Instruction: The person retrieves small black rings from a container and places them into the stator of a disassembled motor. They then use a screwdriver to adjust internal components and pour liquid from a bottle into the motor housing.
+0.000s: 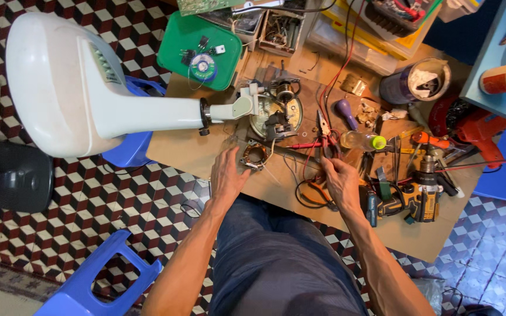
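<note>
My left hand (228, 173) rests flat on the cardboard sheet (188, 149), fingers spread, its fingertips beside a small round motor winding with copper coils (255, 156). My right hand (339, 180) is closed around the red handles of a pair of pliers (325, 130) whose jaws point away from me. Red and black wires (306, 175) loop between the two hands. Beyond the winding lies an opened fan motor on a round plate (277, 111), joined to the neck of a white fan body (71, 88) lying on its side.
A cordless drill (420, 196), screwdrivers and a small bottle with a green cap (361, 140) crowd the right side. A green lid with a solder reel (200, 50) lies at the back. Blue plastic stools (98, 281) stand at the lower left and beneath the fan.
</note>
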